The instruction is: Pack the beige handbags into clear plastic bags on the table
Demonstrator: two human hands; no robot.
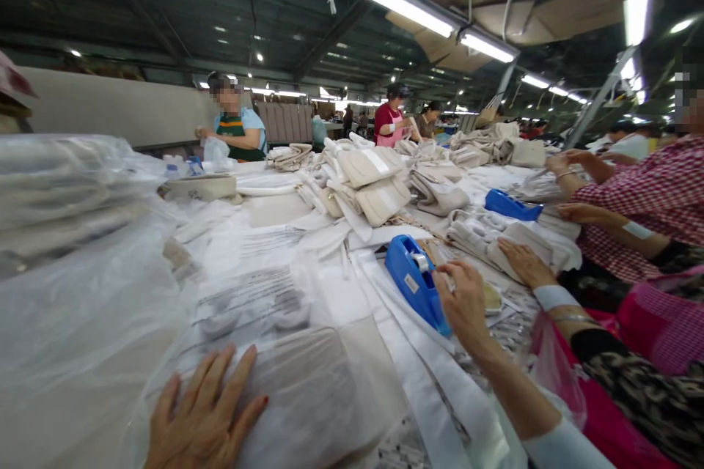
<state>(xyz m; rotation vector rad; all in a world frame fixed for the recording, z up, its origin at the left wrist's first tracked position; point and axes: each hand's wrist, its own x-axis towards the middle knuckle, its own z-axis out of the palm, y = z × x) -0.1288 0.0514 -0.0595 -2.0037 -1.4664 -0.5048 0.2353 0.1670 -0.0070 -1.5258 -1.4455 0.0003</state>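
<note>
My left hand (203, 410) lies flat with fingers spread on a clear plastic bag (324, 396). A beige item shows through the bag, and printed lines of text run across its upper part. My right hand (465, 304) is beside a blue tape dispenser (410, 278) that carries a roll of clear tape (421, 261). Its thumb and fingers are pinched together on a small whitish piece that looks like tape. White strips of material (407, 344) run between the bag and the dispenser.
Beige bags (379, 176) are heaped across the table. Plastic-wrapped goods (66, 183) are stacked at left. A co-worker's hand (525, 261) rests on beige pieces at right, near another blue dispenser (511, 205). More people stand around the table.
</note>
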